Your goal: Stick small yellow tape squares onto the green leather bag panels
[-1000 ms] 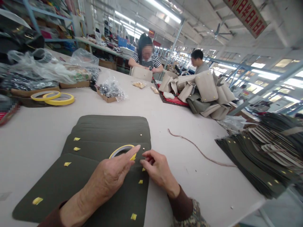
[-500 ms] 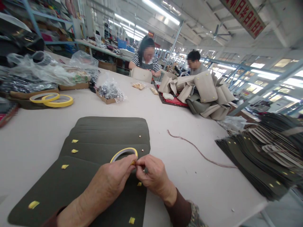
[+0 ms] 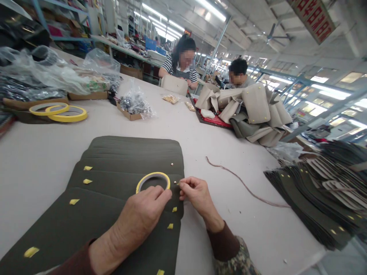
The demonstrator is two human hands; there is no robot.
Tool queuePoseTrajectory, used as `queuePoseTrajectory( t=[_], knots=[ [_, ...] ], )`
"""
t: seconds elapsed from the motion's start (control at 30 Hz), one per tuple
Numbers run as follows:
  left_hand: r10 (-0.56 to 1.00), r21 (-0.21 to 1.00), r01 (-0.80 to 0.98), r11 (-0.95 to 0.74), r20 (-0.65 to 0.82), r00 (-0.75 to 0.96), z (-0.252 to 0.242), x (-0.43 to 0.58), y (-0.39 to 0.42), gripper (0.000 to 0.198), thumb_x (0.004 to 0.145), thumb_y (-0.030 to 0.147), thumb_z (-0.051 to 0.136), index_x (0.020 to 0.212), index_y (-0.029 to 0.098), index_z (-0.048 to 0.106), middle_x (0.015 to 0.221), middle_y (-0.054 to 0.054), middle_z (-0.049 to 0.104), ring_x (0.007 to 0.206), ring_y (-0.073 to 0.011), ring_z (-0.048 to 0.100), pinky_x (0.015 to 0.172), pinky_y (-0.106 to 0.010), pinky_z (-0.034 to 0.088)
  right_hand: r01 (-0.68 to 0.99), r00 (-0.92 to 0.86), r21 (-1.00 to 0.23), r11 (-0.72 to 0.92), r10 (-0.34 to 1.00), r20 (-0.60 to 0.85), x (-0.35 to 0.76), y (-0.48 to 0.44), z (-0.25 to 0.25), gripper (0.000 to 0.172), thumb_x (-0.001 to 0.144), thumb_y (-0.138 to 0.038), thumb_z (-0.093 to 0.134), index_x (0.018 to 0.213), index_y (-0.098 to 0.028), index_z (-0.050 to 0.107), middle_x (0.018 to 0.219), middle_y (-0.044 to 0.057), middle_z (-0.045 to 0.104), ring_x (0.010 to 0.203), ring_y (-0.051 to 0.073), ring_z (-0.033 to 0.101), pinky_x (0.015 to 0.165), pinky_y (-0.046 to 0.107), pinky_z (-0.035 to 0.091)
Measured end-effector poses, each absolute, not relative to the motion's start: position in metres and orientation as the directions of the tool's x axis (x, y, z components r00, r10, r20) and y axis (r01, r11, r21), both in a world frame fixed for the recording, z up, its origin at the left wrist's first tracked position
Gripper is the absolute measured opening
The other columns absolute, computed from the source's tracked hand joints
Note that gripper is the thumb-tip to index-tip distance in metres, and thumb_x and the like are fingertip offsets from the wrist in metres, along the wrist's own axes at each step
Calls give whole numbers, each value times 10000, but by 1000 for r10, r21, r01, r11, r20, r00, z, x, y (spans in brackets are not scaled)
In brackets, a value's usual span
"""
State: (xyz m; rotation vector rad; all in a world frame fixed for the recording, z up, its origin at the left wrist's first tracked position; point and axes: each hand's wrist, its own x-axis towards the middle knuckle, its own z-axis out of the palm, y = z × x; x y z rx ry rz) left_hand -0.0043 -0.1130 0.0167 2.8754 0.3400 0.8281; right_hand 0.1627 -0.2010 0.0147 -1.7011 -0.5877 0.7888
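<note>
Jutting beyond left grip (image 3: 143, 214): tape roll (image 3: 155, 174)

Left grip (image 3: 140, 212) curled, back upward; right grip (image 3: 196, 193) pinched, near left but apart.

Against the pale pinkish-grey tabletop (image 3: 258, 233), the panels (image 3: 111, 187) at its near edge are plain dark olive, dotted with yellow tape tabs (image 3: 87, 181) and gold-toned studs (image 3: 172, 164), while the tape roll (image 3: 153, 174) over them is yellow with a grey core and the spare rolls (image 3: 69, 119) by the left edge are yellow too. Dark brown colours both cuffs (image 3: 223, 242), the right one below a sleeve (image 3: 236, 258) of mottled camouflage. Toward the right edge come a reddish-brown cord (image 3: 235, 178), a dark olive stack (image 3: 306, 198) with yellow spots, and plain beige pieces (image 3: 256, 103) above bright red (image 3: 216, 121) material; past the far edge, a co-worker's shirt (image 3: 167, 64) has black-and-white stripes.
</note>
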Motion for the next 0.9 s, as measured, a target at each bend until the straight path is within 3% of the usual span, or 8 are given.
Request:
queuePoseTrajectory(
  t=[0.17,0.33,0.5,0.63,0.73,0.9],
  knots=[
    [271,116,249,-962,271,923,7,-2,-110,168,848,49,553,848,209,603,806,-21,623,741,-227,589,622,-334,491,53,615,-954,-296,762,-202,175,-199,5,247,709,-359,696,776,-121,716,578,-3,634,467,91,567,475,199,487],
    [289,155,263,-952,186,939,6,0,-110,127,875,94,551,877,206,613,831,-27,618,771,-233,579,657,-358,511,373,588,-866,-332,807,-57,169,-194,3,163,794,-261,610,765,-156,731,597,3,652,515,120,578,506,220,465],
    [299,168,271,-948,172,939,5,0,-109,141,877,83,540,878,204,611,840,-26,611,788,-228,568,674,-353,501,650,520,-706,-282,842,142,165,-191,3,145,833,-189,577,791,-192,716,719,16,711,654,148,640,642,246,476],
    [314,177,282,-943,189,930,3,-1,-111,169,886,68,511,877,204,611,846,-24,604,786,-206,554,681,-324,479,535,606,-786,-311,789,100,163,-198,0,140,857,-248,602,977,-187,642,673,-17,665,549,135,625,550,230,471],
    [336,198,298,-934,195,922,5,-1,-109,174,889,72,510,886,212,613,839,-17,604,798,-196,560,678,-302,470,486,622,-822,-296,778,88,160,-205,-3,130,893,-302,585,894,-189,649,671,-9,661,545,134,631,531,225,473],
    [389,153,359,-921,286,876,8,-5,-83,172,910,101,484,914,210,616,864,-30,632,842,-212,585,707,-315,477,744,508,-616,-257,817,272,156,-201,-6,150,883,-202,585,831,-180,724,754,49,708,677,168,647,671,264,477]
  ],
)
